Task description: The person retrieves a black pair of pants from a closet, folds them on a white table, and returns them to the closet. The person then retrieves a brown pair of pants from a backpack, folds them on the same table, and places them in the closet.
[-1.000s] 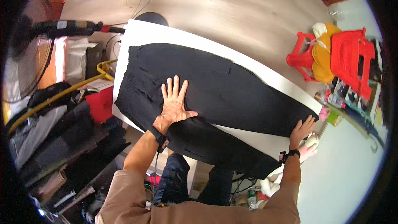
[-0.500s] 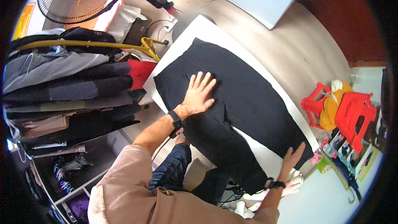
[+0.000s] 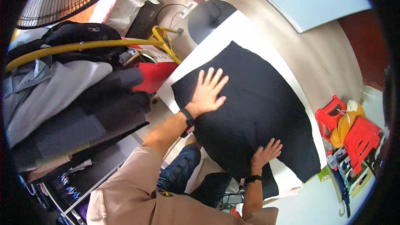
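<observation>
Black trousers (image 3: 254, 87) lie spread over a white table (image 3: 239, 27), waist end toward the upper left and legs toward the lower right. My left hand (image 3: 208, 91) rests flat on the cloth near the waist end, fingers spread. Lower right, around where the legs part, my right hand (image 3: 266, 153) lies on the fabric with its fingers apart. Neither hand grips anything. One leg partly hangs over the near table edge; its lower part is partly hidden behind my right forearm.
Dark clothes (image 3: 79, 121) hang from a yellow rail (image 3: 83, 46) on the left, close to my left arm. A fan (image 3: 71, 0) stands at the upper left. Red plastic stools (image 3: 360, 141) are at the right, and a pale blue-white panel (image 3: 308, 0) is at the top.
My right hand has moved left and inward, from the far leg end to where the legs part. The gap between the legs has mostly closed. My left hand stays near the waist end.
</observation>
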`<state>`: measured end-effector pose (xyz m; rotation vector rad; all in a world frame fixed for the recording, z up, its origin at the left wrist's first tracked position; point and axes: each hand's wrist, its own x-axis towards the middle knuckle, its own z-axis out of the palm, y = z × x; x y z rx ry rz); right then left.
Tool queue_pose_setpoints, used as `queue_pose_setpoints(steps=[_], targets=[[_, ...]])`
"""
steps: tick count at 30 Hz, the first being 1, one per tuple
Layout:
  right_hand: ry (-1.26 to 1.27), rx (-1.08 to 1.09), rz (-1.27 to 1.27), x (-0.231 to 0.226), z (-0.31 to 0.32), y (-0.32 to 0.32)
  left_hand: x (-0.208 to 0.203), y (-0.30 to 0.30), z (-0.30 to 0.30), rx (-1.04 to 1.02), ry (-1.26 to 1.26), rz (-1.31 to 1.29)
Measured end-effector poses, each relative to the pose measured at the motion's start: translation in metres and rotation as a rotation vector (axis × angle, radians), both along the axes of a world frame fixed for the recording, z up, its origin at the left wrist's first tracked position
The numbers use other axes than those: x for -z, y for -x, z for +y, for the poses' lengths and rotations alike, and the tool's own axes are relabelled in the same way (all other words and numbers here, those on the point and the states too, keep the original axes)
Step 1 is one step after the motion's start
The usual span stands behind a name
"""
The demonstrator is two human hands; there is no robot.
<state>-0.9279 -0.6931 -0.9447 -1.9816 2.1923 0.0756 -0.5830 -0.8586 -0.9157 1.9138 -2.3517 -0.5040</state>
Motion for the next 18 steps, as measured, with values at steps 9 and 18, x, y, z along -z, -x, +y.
queue_pose_setpoints(steps=[9, 18], targets=[[0.017, -0.007, -0.008, 0.0037, 0.002, 0.0001, 0.0065, -0.0031, 0.0026, 0.022, 0.013, 0.007], [0.056, -0.004, -0.007, 0.0083, 0.0028, 0.0047, 0.0041, 0.0036, 0.0004, -0.029, 0.02, -0.035]])
